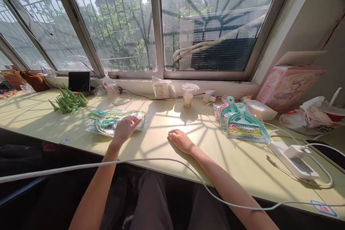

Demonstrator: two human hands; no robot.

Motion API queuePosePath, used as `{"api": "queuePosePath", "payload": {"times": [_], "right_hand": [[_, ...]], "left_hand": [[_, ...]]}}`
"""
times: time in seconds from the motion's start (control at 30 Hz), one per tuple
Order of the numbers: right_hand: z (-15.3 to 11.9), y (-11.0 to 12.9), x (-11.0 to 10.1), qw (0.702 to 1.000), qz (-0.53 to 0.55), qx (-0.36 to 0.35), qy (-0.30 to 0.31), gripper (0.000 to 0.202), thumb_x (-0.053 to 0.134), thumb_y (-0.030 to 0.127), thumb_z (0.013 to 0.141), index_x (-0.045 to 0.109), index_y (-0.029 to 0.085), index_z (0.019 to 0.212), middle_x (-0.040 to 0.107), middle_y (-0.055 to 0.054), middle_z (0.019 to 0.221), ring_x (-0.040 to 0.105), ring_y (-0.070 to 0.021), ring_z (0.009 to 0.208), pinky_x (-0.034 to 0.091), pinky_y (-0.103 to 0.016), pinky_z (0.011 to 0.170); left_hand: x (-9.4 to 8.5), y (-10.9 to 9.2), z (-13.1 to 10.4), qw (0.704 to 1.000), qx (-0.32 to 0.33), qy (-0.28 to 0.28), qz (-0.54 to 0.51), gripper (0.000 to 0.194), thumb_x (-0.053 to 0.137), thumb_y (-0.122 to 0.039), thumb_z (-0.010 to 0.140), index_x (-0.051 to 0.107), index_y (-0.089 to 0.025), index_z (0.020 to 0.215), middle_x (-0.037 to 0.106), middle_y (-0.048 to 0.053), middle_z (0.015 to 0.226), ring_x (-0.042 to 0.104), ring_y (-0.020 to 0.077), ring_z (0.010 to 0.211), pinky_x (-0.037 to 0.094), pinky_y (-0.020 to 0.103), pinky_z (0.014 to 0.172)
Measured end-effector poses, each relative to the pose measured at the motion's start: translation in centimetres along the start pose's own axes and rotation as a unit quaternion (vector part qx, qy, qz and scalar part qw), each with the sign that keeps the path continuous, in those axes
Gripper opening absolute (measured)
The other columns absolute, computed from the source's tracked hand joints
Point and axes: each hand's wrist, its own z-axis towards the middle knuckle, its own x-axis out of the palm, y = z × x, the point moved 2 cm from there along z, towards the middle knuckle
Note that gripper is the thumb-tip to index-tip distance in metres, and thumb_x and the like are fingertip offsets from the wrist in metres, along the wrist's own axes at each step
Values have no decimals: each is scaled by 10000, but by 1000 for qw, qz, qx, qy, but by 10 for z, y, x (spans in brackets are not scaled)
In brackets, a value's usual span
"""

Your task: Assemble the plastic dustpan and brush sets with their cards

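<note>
On the left of the table lies a stack of small plastic dustpans [104, 122] in clear bags, with teal and yellow-green edges showing. My left hand [126, 128] is over the right end of this stack, its fingers bent together on the top bag. Bare table separates it from my right hand [181, 140], which rests palm down with loosely bent fingers and holds nothing. Farther right is a second pile of bagged dustpans [244, 122], teal over pink, with a printed label on the front one.
A drink cup [188, 97] and a white packet [161, 89] stand by the window. A spiky green plant [68, 101] lies at left. On the right are a white power strip [293, 161] and a pink box [291, 86]. A white cable [161, 159] crosses in front of my forearms.
</note>
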Motion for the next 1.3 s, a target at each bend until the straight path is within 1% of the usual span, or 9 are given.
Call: {"api": "queuePosePath", "payload": {"times": [0.13,0.23,0.3,0.43,0.6,0.73,0.93,1.1,1.3], "right_hand": [[2,0,-1,1000,8,-3,-4,284,647,94,1100,858,257,1195,817,-129,1439,743,-306,1355,619,-479,1133],[2,4,-5,1000,12,-2,-5,265,669,97,1092,861,265,1165,826,-113,1394,746,-297,1314,606,-453,1110],[2,6,-8,1000,13,-1,-1,263,679,93,1091,861,267,1167,826,-107,1394,744,-293,1308,592,-443,1112],[3,10,-12,1000,11,10,15,269,678,90,1102,859,270,1188,820,-101,1428,738,-287,1328,571,-432,1127],[3,11,-12,999,9,28,32,270,658,103,1130,852,252,1245,806,-107,1487,727,-289,1370,545,-430,1168],[4,11,-10,999,13,27,33,297,648,104,1127,855,275,1255,803,-84,1506,733,-292,1367,543,-440,1186],[7,8,-9,999,25,19,17,258,696,105,1098,865,272,1201,826,-95,1456,761,-299,1340,574,-451,1156],[8,2,-14,997,61,40,13,207,723,130,1077,864,275,1121,827,-82,1409,759,-291,1298,557,-444,1139],[11,-18,-23,974,165,145,-44,181,718,170,1025,861,264,1085,833,-100,1297,759,-320,1276,548,-515,1214]], "left_hand": [[12,21,32,983,-120,9,142,400,707,-424,1095,816,-49,1178,799,327,1206,724,518,1290,549,599,1101],[16,33,58,973,-169,69,145,393,813,-345,998,788,-27,1227,798,345,1200,753,510,1231,558,576,1030],[16,37,68,972,-187,64,128,503,871,-398,939,763,-54,1290,790,350,1254,735,527,1272,562,582,1012],[17,40,68,964,-247,29,89,693,870,-531,906,694,-62,1384,756,375,1340,695,548,1343,574,600,1029],[23,33,57,960,-278,-20,27,791,782,-256,913,498,10,1602,763,394,1366,680,540,1404,523,644,1103],[23,24,56,944,-320,-69,-40,876,798,-281,896,482,26,1652,773,382,1378,697,549,1399,504,725,1107],[22,-7,69,977,-197,-65,-57,428,728,-179,837,826,-111,1248,849,234,1222,759,450,1296,584,533,1118],[38,-55,77,997,-39,-62,-30,341,720,-114,904,817,-165,1226,791,235,1317,724,418,1371,595,482,1129],[62,-100,86,991,-16,-37,-128,197,793,-168,964,764,-247,1142,841,174,1085,806,454,1177,561,521,1044]]}}
